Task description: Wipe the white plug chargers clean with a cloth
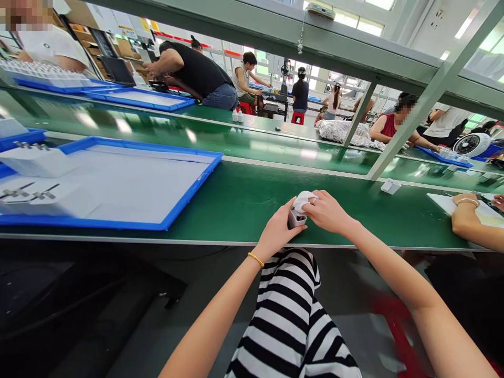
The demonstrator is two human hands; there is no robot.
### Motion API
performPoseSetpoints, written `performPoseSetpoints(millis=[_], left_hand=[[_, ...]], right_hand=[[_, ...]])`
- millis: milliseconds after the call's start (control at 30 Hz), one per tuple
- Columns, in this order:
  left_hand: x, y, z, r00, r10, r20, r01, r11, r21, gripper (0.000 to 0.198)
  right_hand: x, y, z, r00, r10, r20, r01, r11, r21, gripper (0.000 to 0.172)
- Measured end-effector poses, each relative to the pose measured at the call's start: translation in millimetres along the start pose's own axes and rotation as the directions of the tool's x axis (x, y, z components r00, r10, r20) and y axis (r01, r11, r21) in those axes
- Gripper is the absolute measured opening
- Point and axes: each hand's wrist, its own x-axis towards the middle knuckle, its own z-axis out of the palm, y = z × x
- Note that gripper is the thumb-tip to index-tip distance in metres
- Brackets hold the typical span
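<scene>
At nine o'clock from the hands, a blue-rimmed tray (98, 221) lies on the green workbench (236, 205), one white sheet inside it. At eleven o'clock, on a farther bench, stand two small white bottles (238, 116). The left hand (277, 229), wearing one gold bracelet (255, 259), has its fingers together and curled around a small grey box (296, 219), which sits just above the bench's near edge. A white cloth (304, 200), possibly tissue, bunches on top of the box. The right hand (327, 212) presses against it, fingers together and clamped on the cloth. For this hold, the left hand does best to keep the box low and steady while the right works the cloth. That makes two hands, one box, one cloth. At two o'clock sits one white block (391, 186); at three o'clock, a neighbouring worker's hand (463, 202) rests on a white pad (443, 202).
</scene>
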Motion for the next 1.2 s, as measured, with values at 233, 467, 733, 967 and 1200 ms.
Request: performPoseSetpoints(millis=[233, 467, 733, 967, 1200], left_hand=[[-0.1, 0.0, -0.1, 0.999, 0.031, -0.007, -0.031, 0.999, 0.015, 0.058], [-0.4, 2.0, -0.3, 0.999, 0.037, -0.009, -0.037, 0.998, 0.059, 0.05], [-1.2, -1.4, -0.4, 0.996, 0.086, 0.007, -0.086, 0.99, 0.11, 0.05], [-2.7, 0.3, 1.3, 0.982, 0.186, -0.027, -0.179, 0.969, 0.173, 0.048], [-7.5, 4.0, 2.8, 0.973, 0.231, -0.029, -0.222, 0.956, 0.19, 0.039]], right_hand=[[7.3, -5.3, -4.6, 0.997, -0.024, 0.073, 0.021, 0.999, 0.035, 0.021], [7.5, -6.1, -4.3, 0.994, -0.037, 0.099, 0.036, 0.999, 0.008, 0.023], [9.2, -4.8, -8.3, 0.992, -0.076, 0.1, 0.074, 0.997, 0.021, 0.021], [7.3, -5.9, -11.2, 0.992, -0.078, 0.096, 0.074, 0.996, 0.045, 0.02], [0.9, -9.2, -14.8, 0.991, -0.081, 0.107, 0.072, 0.994, 0.08, 0.021]])
